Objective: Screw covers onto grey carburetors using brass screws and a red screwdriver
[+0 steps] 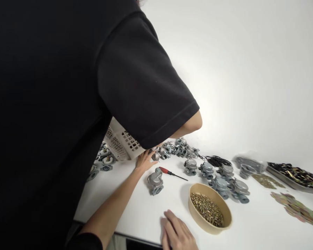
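My left hand (145, 161) reaches forward with its fingers spread, at the lower corner of a white perforated plastic basket (131, 142); whether it presses on the basket I cannot tell. Just behind its fingertips lies a heap of grey metal carburetors (179, 147). A single carburetor (155, 181) stands nearer to me, with a red-handled screwdriver (172, 172) beside it. My right hand (178, 232) rests on the table near the front edge, fingers loosely extended and holding nothing visible. To its right sits a cardboard bowl (225, 208) full of small brass-coloured screws (207, 208).
A person in a black T-shirt (141, 80) leans across my left side, hiding much of the table. Several carburetors (220, 184) stand behind the bowl. Black cords (217, 161), a clear bag (250, 163), a metal tray (294, 180) and flat coloured plates (297, 208) lie right.
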Tool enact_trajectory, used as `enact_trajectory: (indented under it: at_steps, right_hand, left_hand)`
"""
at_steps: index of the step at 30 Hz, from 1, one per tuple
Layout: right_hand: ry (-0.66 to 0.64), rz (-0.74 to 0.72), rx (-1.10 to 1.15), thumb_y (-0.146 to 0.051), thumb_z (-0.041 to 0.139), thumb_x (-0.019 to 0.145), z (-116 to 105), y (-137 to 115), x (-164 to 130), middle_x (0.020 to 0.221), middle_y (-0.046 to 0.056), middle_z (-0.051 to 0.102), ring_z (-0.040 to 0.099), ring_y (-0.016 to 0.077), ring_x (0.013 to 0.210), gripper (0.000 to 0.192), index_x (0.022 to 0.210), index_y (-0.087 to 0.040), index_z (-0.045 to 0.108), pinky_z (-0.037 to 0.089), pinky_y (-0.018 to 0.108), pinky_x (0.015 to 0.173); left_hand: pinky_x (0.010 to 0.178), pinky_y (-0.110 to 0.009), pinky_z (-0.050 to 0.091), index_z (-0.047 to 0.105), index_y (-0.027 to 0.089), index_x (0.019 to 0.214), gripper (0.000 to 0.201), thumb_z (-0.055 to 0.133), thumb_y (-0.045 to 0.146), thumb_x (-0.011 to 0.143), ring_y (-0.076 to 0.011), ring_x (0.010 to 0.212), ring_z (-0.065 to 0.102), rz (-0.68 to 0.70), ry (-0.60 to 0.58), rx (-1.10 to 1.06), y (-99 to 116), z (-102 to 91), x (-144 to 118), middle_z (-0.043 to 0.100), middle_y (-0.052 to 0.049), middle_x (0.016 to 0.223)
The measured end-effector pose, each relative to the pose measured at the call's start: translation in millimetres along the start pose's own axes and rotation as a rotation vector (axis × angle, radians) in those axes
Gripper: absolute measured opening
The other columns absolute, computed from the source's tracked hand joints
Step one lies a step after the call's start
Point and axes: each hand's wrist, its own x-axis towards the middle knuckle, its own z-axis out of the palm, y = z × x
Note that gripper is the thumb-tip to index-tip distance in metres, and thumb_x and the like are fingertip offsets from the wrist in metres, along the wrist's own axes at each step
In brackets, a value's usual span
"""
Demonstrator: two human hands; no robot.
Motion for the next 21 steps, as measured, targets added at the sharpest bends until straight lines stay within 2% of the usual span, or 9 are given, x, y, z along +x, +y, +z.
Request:
enact_trajectory:
  at_steps: [5, 12, 16, 21]
  right_hand:
    - [0.08, 0.004, -0.045, -0.004, 0.046, 0.085, 10.8, -0.3, -3.6, 0.105, 0.01, 0.079, 0.08, 0.0217, 0.084, 0.033, 0.102, -0.019, 0.07, 0.066, 0.03, 0.074]
    - [0.006, -0.013, -0.035, -0.006, 0.048, 0.087, -1.1, -1.1, 2.6, 0.11, 0.011, 0.079, 0.08, 0.0224, 0.088, 0.032, 0.107, -0.019, 0.07, 0.065, 0.03, 0.077]
    - [-0.033, -0.01, -0.034, -0.008, 0.049, 0.088, -6.4, -1.3, 4.3, 0.113, 0.011, 0.078, 0.079, 0.022, 0.089, 0.032, 0.109, -0.019, 0.07, 0.065, 0.03, 0.078]
    - [-0.013, -0.041, -0.05, -0.006, 0.048, 0.087, -4.1, -1.5, 2.4, 0.11, 0.01, 0.079, 0.079, 0.0213, 0.087, 0.033, 0.107, -0.019, 0.071, 0.065, 0.029, 0.076]
  left_hand:
    - [0.123, -0.058, 0.033, 0.06, 0.032, 0.144, 0.058, 0.076, 0.046, 0.09, -0.0426, 0.147, 0.043, -0.063, 0.033, 0.005, -8.1, 6.4, 8.0, 0.052, -0.011, 0.158]
    - [0.119, -0.046, 0.04, 0.059, 0.023, 0.142, 0.051, 0.07, 0.043, 0.096, -0.0366, 0.144, 0.048, -0.09, 0.037, 0.023, -11.7, 3.3, 14.1, 0.061, -0.015, 0.148]
    - [0.116, -0.044, 0.044, 0.058, 0.023, 0.142, 0.047, 0.068, 0.039, 0.098, -0.0352, 0.142, 0.049, -0.094, 0.032, 0.043, -11.5, 1.5, 12.6, 0.061, -0.015, 0.147]
    - [0.102, -0.044, 0.053, 0.065, 0.027, 0.131, 0.033, 0.067, 0.035, 0.099, -0.0348, 0.129, 0.058, -0.076, 0.03, 0.082, -9.2, -6.3, 5.6, 0.064, -0.013, 0.139]
